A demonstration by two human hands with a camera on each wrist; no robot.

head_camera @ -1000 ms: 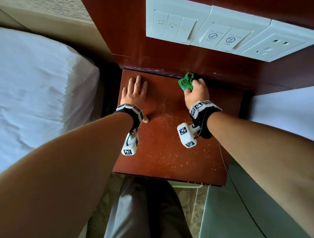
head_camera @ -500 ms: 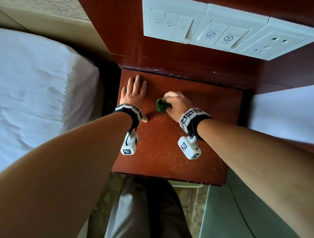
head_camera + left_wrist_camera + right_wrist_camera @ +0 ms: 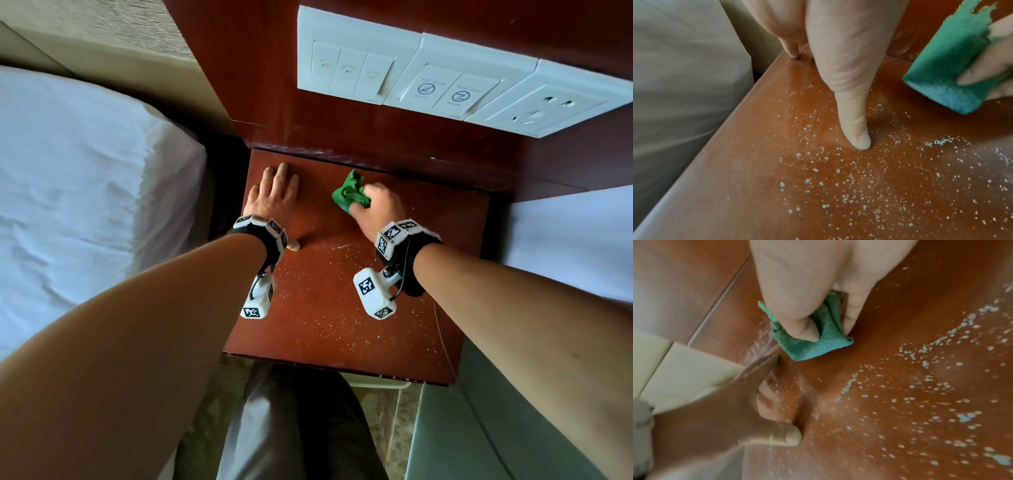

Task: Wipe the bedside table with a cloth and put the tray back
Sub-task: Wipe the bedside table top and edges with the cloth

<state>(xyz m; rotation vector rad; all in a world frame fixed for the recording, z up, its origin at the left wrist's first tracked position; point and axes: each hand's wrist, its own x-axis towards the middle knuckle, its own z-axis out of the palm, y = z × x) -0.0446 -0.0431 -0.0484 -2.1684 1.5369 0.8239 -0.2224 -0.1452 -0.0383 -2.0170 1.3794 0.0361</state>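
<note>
The reddish wooden bedside table (image 3: 335,329) is speckled with small pale crumbs (image 3: 838,186) over its middle and front. My right hand (image 3: 376,205) grips a bunched green cloth (image 3: 349,193) and presses it on the tabletop near the back, right of centre-left. In the right wrist view the thumb and fingers (image 3: 803,324) pinch the cloth (image 3: 813,345) against the wood. My left hand (image 3: 274,197) lies flat on the back left corner, fingers straight, thumb (image 3: 857,129) pressed on the wood. No tray is in view.
A white bed (image 3: 78,205) lies close on the left of the table. A panel of white switches and a socket (image 3: 445,82) sits on the wooden wall behind. White bedding (image 3: 575,240) is at the right. My trouser leg (image 3: 291,428) stands before the front edge.
My right hand swept the cloth from the back right toward the centre left, then moved it back up toward the rear edge. The left hand stayed put.
</note>
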